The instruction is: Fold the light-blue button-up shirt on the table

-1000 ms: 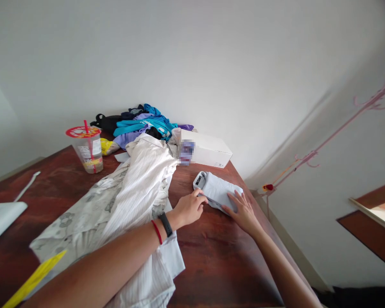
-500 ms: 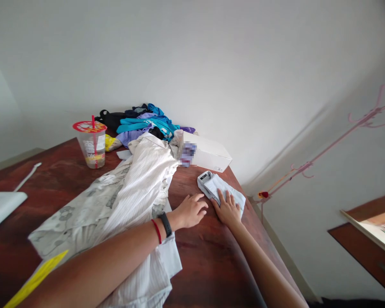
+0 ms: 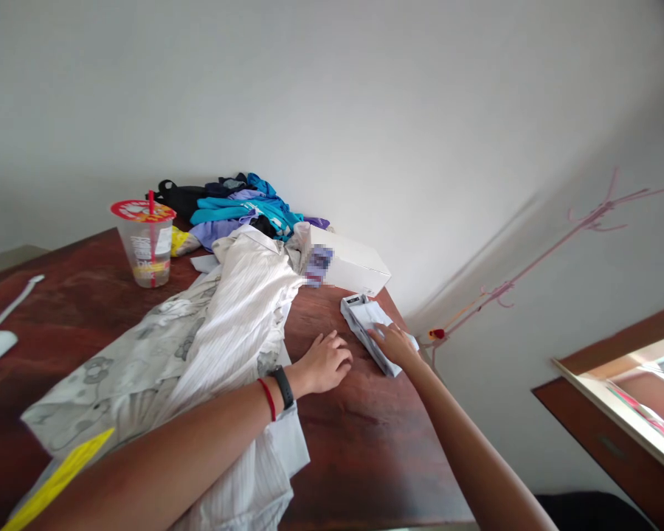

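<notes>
My right hand (image 3: 397, 345) lies on a small folded light grey-blue shirt (image 3: 369, 313), near the table's right edge. Its visible fingers are stretched over the cloth; the others are hidden behind the hand. A dark label shows at the shirt's collar end. To the left of the shirt, my left hand (image 3: 325, 361) rests on the bare tabletop, fingers loosely bent and apart, with nothing in it. Under and beside my left forearm lies a white striped garment (image 3: 237, 295), spread lengthwise over a pale printed cloth (image 3: 105, 383).
Behind stand a white box (image 3: 357, 262) and a heap of blue, purple and black clothes (image 3: 243, 206). A lidded plastic cup (image 3: 150, 251) with a red straw stands on the brown table (image 3: 365, 457). A pink coat rack (image 3: 509, 287) is off to the right.
My right hand has turned and shifted on the folded shirt, whose near-left side now shows more. My left hand's fingers have drawn in slightly. The view has swung a little right.
</notes>
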A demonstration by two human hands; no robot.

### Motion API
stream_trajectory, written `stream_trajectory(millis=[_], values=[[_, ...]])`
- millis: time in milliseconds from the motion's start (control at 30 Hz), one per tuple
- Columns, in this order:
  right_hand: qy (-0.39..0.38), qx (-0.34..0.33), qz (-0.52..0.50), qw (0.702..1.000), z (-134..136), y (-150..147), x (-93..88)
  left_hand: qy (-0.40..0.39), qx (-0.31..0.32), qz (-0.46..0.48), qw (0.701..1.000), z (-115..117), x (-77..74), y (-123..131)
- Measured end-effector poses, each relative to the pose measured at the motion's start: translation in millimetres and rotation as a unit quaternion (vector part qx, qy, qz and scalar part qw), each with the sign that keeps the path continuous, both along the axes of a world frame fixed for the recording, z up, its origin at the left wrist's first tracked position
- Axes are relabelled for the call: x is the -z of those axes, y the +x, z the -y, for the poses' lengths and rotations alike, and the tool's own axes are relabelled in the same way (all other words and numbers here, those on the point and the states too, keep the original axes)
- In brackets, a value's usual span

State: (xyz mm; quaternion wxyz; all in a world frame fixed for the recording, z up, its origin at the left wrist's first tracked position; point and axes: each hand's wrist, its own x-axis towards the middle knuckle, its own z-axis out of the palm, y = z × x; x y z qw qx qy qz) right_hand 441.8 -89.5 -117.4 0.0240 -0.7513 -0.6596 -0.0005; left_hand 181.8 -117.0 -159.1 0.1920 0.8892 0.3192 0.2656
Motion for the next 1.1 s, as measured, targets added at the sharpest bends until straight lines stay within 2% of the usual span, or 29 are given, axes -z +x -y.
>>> stream_trajectory(millis=[67, 133, 233, 367, 567, 700, 900, 1100], values=[[0.016, -0.047, 0.006, 0.999, -5, 19, -1.1, 0.002, -0.015, 0.003, 1.0, 0, -0.2, 0], [0.035, -0.077, -0.008, 0.996, -10, 36, 5.5, -0.003, -0.029, 0.002, 1.0, 0, 0.2, 0], [0.041, -0.059, -0.042, 0.997, -14, 48, 26.0, -0.011, -0.029, -0.003, 1.0, 0, 1.4, 0], [0.03, -0.006, -0.059, 0.998, -11, 44, 44.8, 0.005, -0.031, 0.004, 1.0, 0, 3.5, 2], [0.021, 0.103, -0.066, 0.992, 5, 19, 42.1, 0.0, -0.034, -0.011, 0.999, 0, 2.5, 1], [0.034, 0.15, -0.059, 0.986, 20, 4, 44.9, -0.004, -0.038, -0.013, 0.999, -1, 2.1, 0], [0.083, 0.129, -0.028, 0.988, 35, 16, 36.5, -0.012, -0.034, -0.011, 0.999, -1, 4.6, 1], [0.068, 0.111, -0.023, 0.991, 28, 30, 25.1, -0.007, -0.027, -0.005, 1.0, -2, 7.0, 2]])
